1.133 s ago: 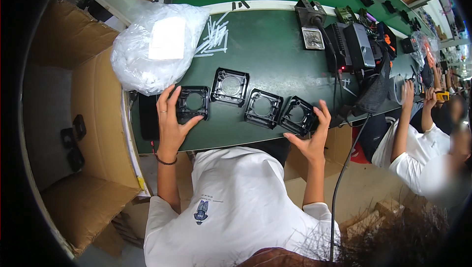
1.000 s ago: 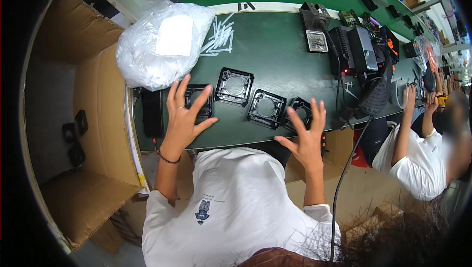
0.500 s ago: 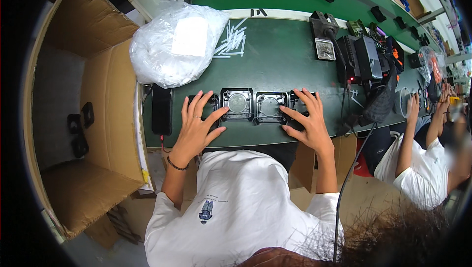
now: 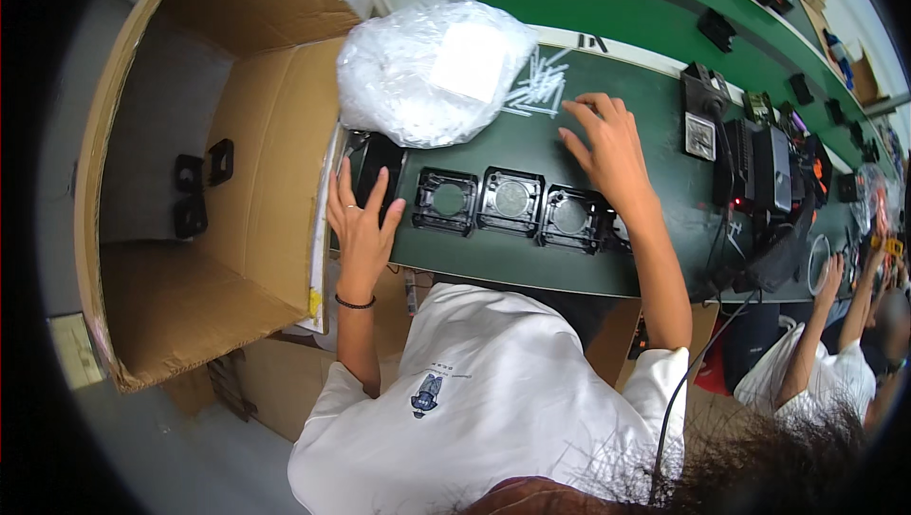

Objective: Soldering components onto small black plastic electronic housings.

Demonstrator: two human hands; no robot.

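**Nothing gripped**
Left hand (image 4: 362, 230) empty, fingers spread; black square frames (image 4: 510, 224) rowed to its right. Right hand (image 4: 609, 149) empty, loosely curled; pale thin strips (image 4: 538, 88) just past its fingertips. Likely best: light pinch, wrist clear of frames.

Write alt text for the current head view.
An empty right hand is beside loose whitish plastic strips, beyond four black square frames on a green workbench; the open left hand is at a black slab near a cardboard box.
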